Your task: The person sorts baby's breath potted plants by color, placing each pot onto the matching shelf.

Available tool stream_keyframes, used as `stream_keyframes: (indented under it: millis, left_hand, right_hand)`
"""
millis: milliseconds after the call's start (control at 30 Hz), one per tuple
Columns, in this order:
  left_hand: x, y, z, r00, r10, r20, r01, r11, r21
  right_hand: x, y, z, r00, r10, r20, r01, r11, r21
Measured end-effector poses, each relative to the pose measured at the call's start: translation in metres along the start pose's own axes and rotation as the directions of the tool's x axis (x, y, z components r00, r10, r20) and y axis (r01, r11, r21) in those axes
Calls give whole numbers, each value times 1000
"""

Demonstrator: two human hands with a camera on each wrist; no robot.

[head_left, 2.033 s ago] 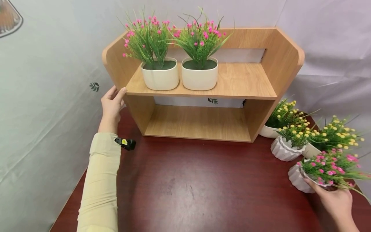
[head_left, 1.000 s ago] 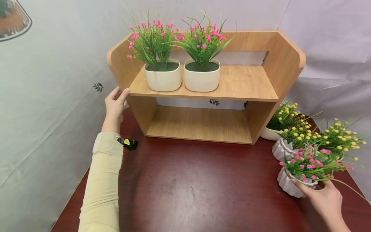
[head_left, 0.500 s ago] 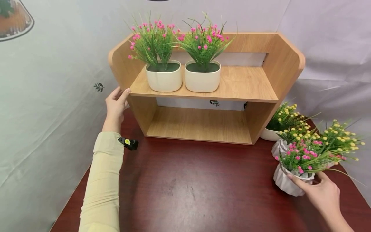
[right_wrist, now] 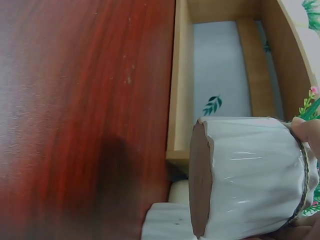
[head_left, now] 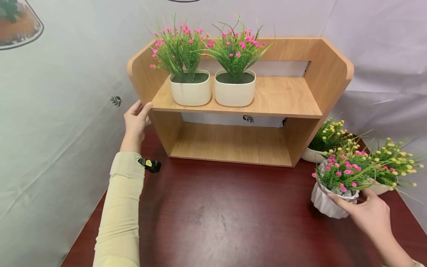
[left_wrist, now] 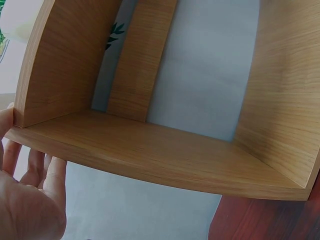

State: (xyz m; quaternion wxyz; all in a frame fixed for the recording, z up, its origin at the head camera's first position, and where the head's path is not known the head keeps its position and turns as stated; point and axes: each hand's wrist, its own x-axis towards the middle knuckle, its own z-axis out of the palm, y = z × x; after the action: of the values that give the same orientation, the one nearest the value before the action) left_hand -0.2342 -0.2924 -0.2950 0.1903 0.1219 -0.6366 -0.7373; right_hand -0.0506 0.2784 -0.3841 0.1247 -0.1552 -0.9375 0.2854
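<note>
The pink-flowered plant [head_left: 340, 170] is hiding most of the fluted white pot [head_left: 322, 166] behind it, and the held pot [head_left: 330, 204] is masking part of the right hand [head_left: 371, 212]. Only part of the rear planter [head_left: 313, 155] is showing beside the wooden shelf [head_left: 281, 94]. The left sleeve [head_left: 121, 207] is running off the head view's bottom edge, a wall drawing [head_left: 20, 24] off its top left, and I'm finding the yellow label [head_left: 148, 162] on the wrist camera [head_left: 155, 167] too small to read.
</note>
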Motion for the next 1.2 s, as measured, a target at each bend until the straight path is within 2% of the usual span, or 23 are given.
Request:
stream_keyframes:
  millis: [300, 433, 600, 833, 1200]
  left_hand:
    - [0, 0, -1, 1000, -1, -4, 1, 1000, -18]
    - [0, -2, -3, 1000, -6, -7, 6, 1000, -16]
    - [-1, -5, -1, 1000, -20, -3, 20, 1000, 14]
    - [-1, -4, -1, 1000, -5, -8, 6, 997, 71]
    - [1, -1, -1, 1000, 17, 1, -17, 997, 80]
  right_hand:
    - [12, -15, -4, 988, -146, -51, 148, 988, 36]
    - [17, -23, -7, 983, -170, -75, 175, 982, 71]
    - [19, -30, -13, 989, -141, -35, 143, 987, 72]
    - [23, -43, -23, 996, -83, 17, 82, 996, 43]
    - [36, -70, -42, 992, -108, 63, 108, 994, -2]
